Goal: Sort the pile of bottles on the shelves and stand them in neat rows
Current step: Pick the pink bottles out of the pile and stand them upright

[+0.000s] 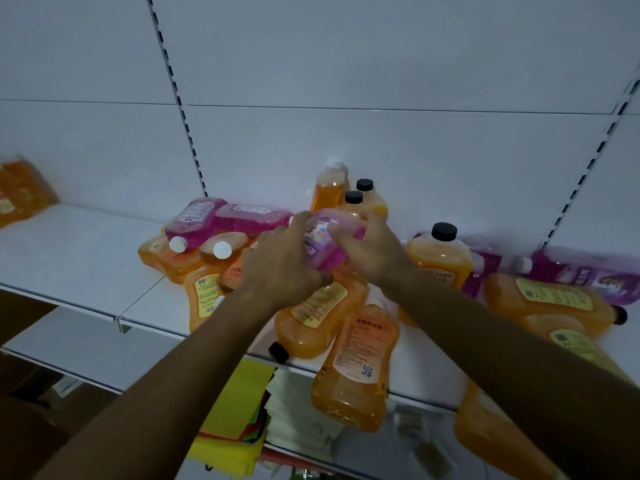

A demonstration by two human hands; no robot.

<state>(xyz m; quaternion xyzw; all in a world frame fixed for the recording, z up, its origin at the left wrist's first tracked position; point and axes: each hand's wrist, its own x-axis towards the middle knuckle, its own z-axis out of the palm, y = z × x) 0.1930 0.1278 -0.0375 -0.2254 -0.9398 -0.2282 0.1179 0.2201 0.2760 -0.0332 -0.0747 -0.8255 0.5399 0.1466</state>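
A pink bottle [329,242] is held above the pile, gripped by my left hand [280,261] on its left side and my right hand [370,251] on its right. Beneath lies a heap of orange bottles [318,317] on the white shelf [79,258], most of them on their sides. Two more pink bottles [225,220] lie at the heap's back left. Three orange bottles [329,188] stand upright against the back panel. Another orange bottle with a black cap [440,258] stands to the right.
Orange bottles [550,303] and a purple-pink bottle [588,275] lie at the far right. One orange bottle [353,372] hangs over the shelf's front edge. More orange bottles [17,192] sit far left. Yellow cloths [239,410] lie on the lower shelf.
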